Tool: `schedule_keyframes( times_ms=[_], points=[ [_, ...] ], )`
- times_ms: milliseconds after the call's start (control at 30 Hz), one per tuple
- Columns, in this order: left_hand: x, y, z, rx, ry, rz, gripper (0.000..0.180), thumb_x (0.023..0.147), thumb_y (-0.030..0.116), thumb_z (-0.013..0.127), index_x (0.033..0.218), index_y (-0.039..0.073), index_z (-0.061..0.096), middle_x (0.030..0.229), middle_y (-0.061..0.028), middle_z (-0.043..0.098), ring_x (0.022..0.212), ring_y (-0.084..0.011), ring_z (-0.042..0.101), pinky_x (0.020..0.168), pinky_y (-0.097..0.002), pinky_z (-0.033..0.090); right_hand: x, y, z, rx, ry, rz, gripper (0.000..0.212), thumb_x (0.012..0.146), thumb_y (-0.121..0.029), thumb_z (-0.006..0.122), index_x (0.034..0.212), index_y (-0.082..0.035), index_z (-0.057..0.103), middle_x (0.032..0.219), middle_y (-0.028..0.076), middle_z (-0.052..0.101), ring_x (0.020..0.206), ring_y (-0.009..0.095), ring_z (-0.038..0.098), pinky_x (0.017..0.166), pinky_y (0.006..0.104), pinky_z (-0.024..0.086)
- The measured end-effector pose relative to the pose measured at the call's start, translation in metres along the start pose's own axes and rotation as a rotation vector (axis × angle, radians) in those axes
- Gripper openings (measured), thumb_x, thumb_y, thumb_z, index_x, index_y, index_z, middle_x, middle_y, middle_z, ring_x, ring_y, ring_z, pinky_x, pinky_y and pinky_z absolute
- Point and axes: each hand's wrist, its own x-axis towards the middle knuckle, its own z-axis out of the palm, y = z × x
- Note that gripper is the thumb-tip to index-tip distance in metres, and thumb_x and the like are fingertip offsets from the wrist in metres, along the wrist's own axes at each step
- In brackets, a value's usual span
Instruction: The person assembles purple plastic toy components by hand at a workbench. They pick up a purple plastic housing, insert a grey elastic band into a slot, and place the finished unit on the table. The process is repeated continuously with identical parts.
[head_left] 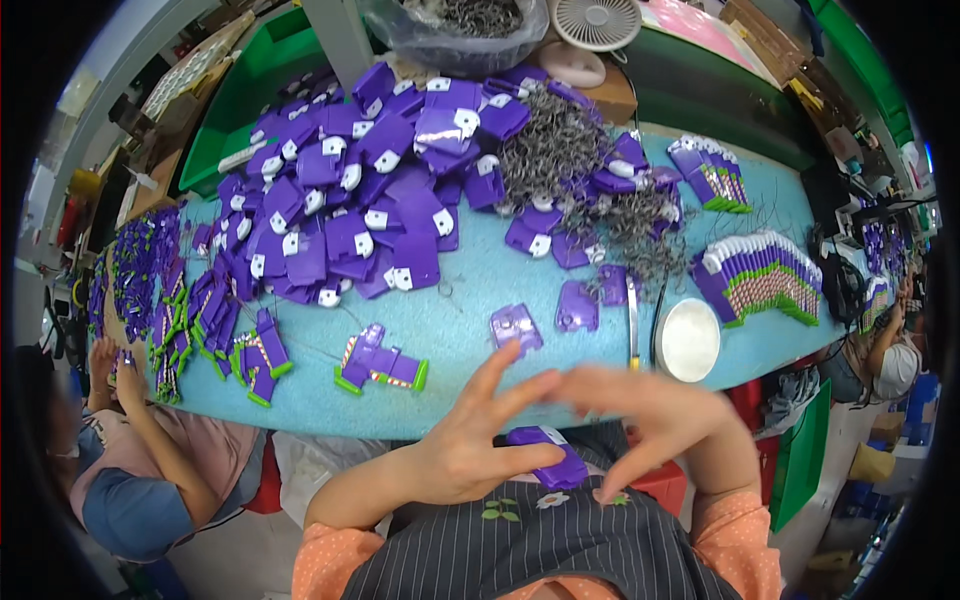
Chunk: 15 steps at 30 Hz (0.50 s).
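Note:
At the near table edge, in front of a striped apron, my left hand (460,445) has its thumb across a small purple plastic part (560,468) with a white end. Its index and middle fingers stretch upward, and its other fingers are hidden. To the right, my right hand (655,410) is smeared by motion, with thumb and fingers apart and nothing seen between them. The fingertips of both hands come close together above the part. Just beyond them lie thin purple plastic pieces (578,306), and farther left is a purple, green-ended assembly (376,362).
A large heap of purple parts with white tips (350,240) covers the table's left middle. Beside it lies a tangled pile of grey metal bits (550,140). A yellow-handled knife (633,322) and white round dish (690,340) sit right, near stacked assemblies (765,285). Another person (150,470) works left.

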Motion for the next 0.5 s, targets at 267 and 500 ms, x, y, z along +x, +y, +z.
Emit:
schedule_keyframes(
  times_ms=[267, 500],
  points=[
    [-0.052, 0.018, 0.014, -0.54, 0.058, -0.698, 0.061, 0.087, 0.006, 0.051, 0.14, -0.002, 0.022, 0.123, -0.0227, 0.05, 0.113, -0.03, 0.052, 0.091, -0.0351, 0.042, 0.021, 0.016, 0.08, -0.261, 0.351, 0.136, 0.071, 0.062, -0.02, 0.081, 0.118, 0.003, 0.045, 0.108, 0.017, 0.049, 0.095, 0.032, 0.055, 0.078, 0.0381, 0.047],
    [-0.081, -0.003, 0.022, -0.476, 0.267, -0.787, 0.045, 0.087, -0.001, 0.043, 0.131, -0.003, 0.034, 0.096, -0.0134, 0.062, 0.079, -0.0159, 0.063, 0.071, -0.0266, 0.048, 0.053, 0.047, 0.115, -0.464, 0.493, -0.019, 0.071, 0.059, -0.014, 0.08, 0.118, 0.004, 0.044, 0.109, 0.021, 0.048, 0.097, 0.036, 0.052, 0.079, 0.0412, 0.046]
  ],
)
